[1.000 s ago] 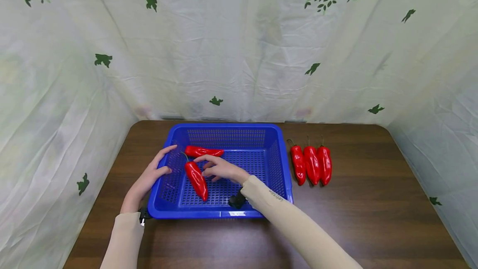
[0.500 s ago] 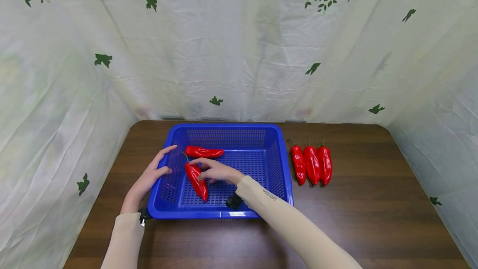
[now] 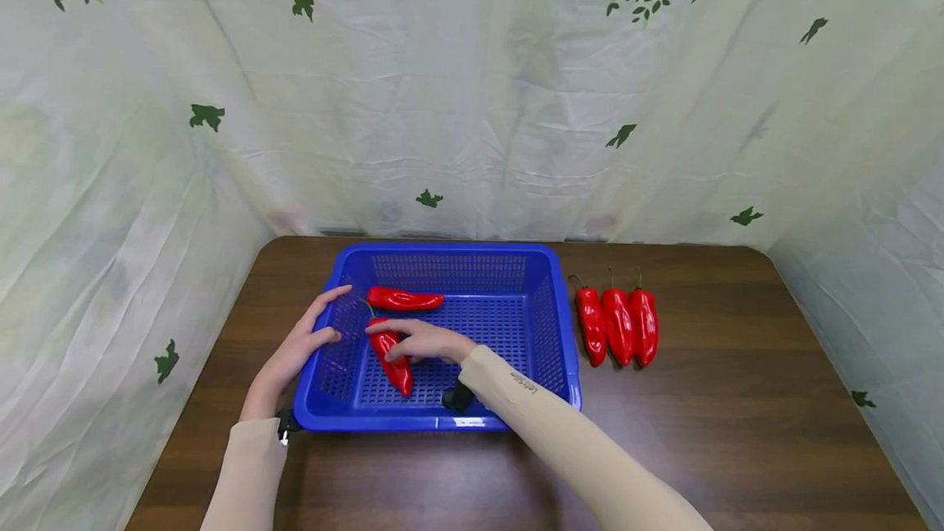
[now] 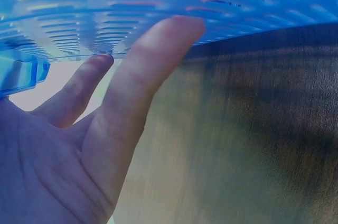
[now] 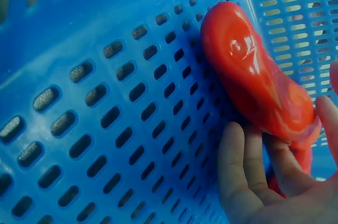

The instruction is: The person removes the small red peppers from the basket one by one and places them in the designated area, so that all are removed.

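head view: right hand (image 3: 428, 342) lies over the upper half of a red pepper (image 3: 393, 360) inside the blue basket (image 3: 450, 420), fingers reaching to 9 o'clock; pepper's long axis runs 11 to 5 o'clock. left hand (image 3: 298, 348) rests with straight fingers on the basket's left rim. left wrist view: fingers (image 4: 142, 71) extended against the basket wall (image 4: 158, 7), holding nothing. right wrist view: fingers (image 5: 248, 166) curl under the pepper (image 5: 253, 78), cupping its stem end.
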Available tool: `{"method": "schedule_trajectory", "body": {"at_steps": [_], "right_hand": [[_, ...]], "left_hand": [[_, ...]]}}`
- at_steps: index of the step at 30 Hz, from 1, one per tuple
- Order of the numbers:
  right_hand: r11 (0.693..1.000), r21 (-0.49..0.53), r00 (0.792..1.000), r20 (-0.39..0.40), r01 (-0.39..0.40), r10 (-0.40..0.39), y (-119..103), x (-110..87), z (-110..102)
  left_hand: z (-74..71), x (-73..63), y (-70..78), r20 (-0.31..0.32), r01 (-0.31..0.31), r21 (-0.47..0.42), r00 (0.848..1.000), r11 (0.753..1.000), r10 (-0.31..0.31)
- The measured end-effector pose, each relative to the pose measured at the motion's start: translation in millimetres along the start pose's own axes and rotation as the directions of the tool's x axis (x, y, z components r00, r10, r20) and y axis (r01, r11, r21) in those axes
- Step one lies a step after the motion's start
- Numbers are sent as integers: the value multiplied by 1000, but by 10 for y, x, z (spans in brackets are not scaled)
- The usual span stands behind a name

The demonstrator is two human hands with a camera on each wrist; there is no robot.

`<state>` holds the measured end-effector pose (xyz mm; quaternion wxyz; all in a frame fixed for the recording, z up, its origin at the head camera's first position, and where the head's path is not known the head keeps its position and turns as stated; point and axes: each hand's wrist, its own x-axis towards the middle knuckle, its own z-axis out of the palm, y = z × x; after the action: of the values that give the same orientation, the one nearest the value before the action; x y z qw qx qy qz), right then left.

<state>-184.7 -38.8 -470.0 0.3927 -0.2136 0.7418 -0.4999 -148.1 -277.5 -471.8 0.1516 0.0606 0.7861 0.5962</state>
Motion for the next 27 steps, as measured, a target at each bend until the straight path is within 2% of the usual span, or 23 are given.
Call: {"method": "schedule_trajectory", "body": {"at_steps": [5, 17, 27], "right_hand": [[1000, -8, 1000, -9, -8, 8, 16, 14, 0], [996, 63, 994, -88, 69, -63, 45, 12, -51], [960, 245, 984, -148, 136, -102, 26, -44, -143]], "left_hand": [[-1, 11, -8, -3, -4, 13, 1000, 1000, 4], [5, 2, 7, -11, 1, 11, 1000, 1000, -1], [-3, 18, -14, -17, -11, 19, 1000, 1000, 12]]}}
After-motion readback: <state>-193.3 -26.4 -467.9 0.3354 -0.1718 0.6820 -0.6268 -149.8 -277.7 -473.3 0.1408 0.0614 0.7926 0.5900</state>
